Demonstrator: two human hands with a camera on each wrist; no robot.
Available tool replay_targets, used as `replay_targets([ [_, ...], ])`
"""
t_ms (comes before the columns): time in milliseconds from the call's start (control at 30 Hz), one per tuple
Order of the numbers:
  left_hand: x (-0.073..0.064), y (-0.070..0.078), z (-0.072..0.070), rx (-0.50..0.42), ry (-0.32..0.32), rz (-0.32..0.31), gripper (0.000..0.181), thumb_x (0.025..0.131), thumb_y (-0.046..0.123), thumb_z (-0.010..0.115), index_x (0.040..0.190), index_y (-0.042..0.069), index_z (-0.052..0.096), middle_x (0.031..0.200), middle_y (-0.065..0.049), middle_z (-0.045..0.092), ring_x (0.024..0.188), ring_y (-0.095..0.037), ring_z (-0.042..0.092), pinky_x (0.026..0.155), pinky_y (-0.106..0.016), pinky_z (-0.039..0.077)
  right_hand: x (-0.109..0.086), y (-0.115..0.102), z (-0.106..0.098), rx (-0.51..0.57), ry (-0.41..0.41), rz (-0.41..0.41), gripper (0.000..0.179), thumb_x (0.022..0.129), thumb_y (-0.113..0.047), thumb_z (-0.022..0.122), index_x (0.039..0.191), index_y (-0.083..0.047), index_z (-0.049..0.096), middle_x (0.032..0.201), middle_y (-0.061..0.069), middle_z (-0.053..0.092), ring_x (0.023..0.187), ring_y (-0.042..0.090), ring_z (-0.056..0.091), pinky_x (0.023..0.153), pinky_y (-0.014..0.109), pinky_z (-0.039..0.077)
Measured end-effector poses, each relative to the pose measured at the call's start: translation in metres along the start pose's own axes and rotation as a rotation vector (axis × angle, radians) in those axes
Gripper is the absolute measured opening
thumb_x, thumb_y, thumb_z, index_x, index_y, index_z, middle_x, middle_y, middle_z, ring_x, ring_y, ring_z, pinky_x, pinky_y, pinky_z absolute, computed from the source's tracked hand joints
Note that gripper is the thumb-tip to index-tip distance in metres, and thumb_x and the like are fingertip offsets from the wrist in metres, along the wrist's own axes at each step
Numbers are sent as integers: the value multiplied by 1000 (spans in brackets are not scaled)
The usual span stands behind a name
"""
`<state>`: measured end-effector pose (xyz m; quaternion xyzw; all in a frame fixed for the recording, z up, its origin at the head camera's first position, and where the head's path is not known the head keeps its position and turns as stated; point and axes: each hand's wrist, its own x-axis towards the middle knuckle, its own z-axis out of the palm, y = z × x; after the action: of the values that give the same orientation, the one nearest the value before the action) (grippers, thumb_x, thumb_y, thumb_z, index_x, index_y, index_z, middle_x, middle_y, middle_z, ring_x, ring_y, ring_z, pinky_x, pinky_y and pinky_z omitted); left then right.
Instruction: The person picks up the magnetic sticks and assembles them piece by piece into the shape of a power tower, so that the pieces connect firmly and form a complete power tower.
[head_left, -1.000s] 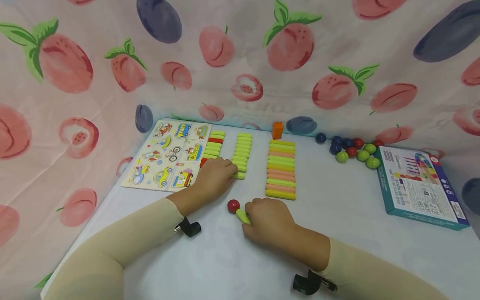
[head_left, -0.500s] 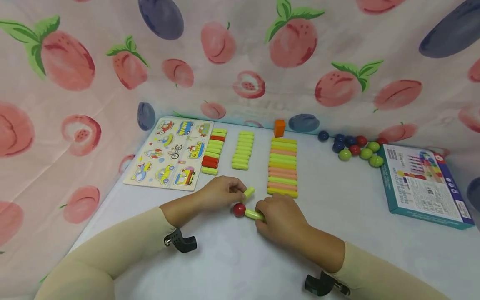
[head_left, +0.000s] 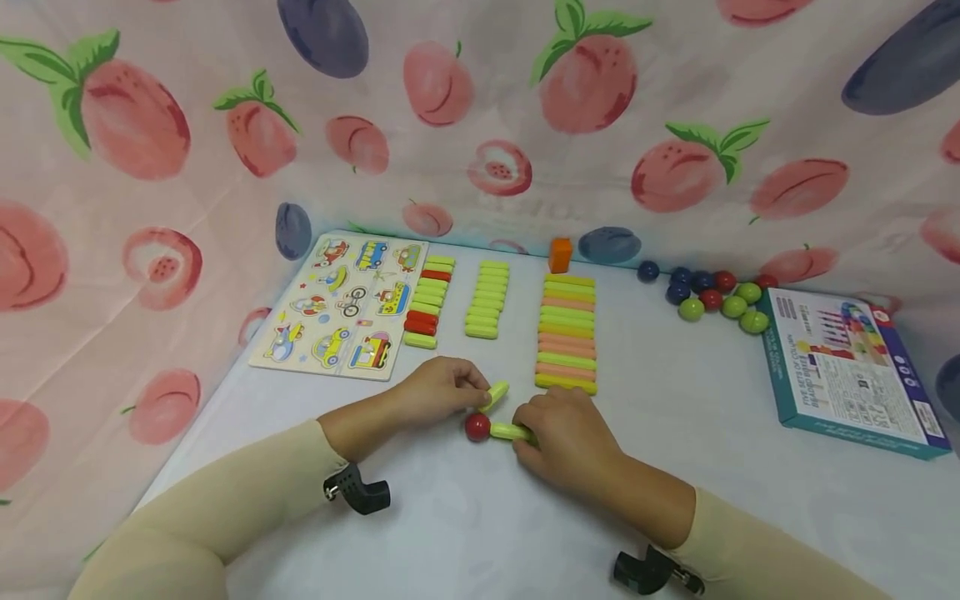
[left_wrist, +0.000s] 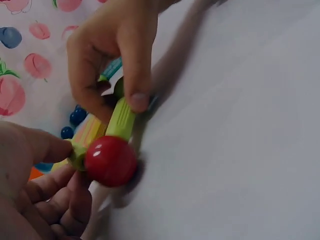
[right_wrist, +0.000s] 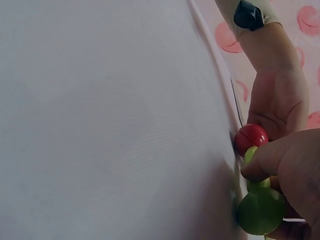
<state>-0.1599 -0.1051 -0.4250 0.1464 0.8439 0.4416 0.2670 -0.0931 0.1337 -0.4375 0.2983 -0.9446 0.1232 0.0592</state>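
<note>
My right hand (head_left: 572, 440) pinches a light green stick (head_left: 507, 431) with a red ball (head_left: 477, 427) at its left end. In the right wrist view a green ball (right_wrist: 260, 211) sits at the stick's other end, beside the fingers; in the head view the hand hides it. Between thumb and fingers my left hand (head_left: 438, 390) holds a second light green stick (head_left: 495, 396). That stick slants just above the red ball, its lower end close against it; whether it enters the ball cannot be told.
A picture puzzle board (head_left: 337, 304) lies at the left, with a column of green and red sticks (head_left: 429, 302) by it. A green column (head_left: 487, 300) and a mixed column (head_left: 566, 333) follow rightward. Farther right are an orange block (head_left: 560, 255), several loose balls (head_left: 702, 282) and a box (head_left: 855, 371).
My left hand has taken a green stick from the near end of the middle column and brought it to the red ball. The right hand, with its stick and balls, has shifted slightly right.
</note>
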Motion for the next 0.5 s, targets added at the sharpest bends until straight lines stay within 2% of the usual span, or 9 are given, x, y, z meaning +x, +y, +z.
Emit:
replay_targets([
  [100, -3, -1, 5, -48, -9, -13, 15, 100, 23, 73, 109, 11, 75, 90, 1, 73, 84, -15, 63, 74, -27, 49, 1, 0, 0, 0, -9, -3, 10, 84, -26, 85, 88, -23, 76, 77, -15, 64, 76, 10, 52, 75, 35, 44],
  [200, -6, -2, 7, -58, -13, -10, 16, 100, 22, 73, 111, 10, 74, 91, 1, 74, 84, -15, 63, 74, -27, 49, 1, -1, -1, -1, -14, -8, 10, 85, -26, 85, 90, -23, 77, 79, -14, 66, 79, 10, 54, 77, 36, 45],
  [333, -8, -4, 6, -58, -29, -24, 28, 99, 21, 74, 124, 9, 73, 94, 1, 73, 85, -15, 63, 74, -28, 49, -1, -1, 0, 9, -10, -29, 13, 86, -27, 85, 95, -22, 79, 86, -12, 70, 84, 12, 58, 79, 38, 47],
  [400, -9, -5, 6, -43, -44, -32, 33, 99, 25, 75, 128, 11, 73, 94, 2, 73, 85, -15, 63, 74, -28, 48, -2, 2, -2, 12, -19, -27, 19, 86, -31, 87, 101, -21, 80, 91, -11, 70, 87, 12, 60, 82, 39, 49],
  [500, -11, -5, 8, 1, -60, -16, 28, 98, 30, 76, 120, 12, 76, 91, 2, 72, 83, -14, 61, 72, -28, 47, -6, 7, -6, -2, -65, 35, 34, 85, -42, 89, 110, -21, 80, 90, -13, 66, 82, 10, 56, 82, 38, 48],
])
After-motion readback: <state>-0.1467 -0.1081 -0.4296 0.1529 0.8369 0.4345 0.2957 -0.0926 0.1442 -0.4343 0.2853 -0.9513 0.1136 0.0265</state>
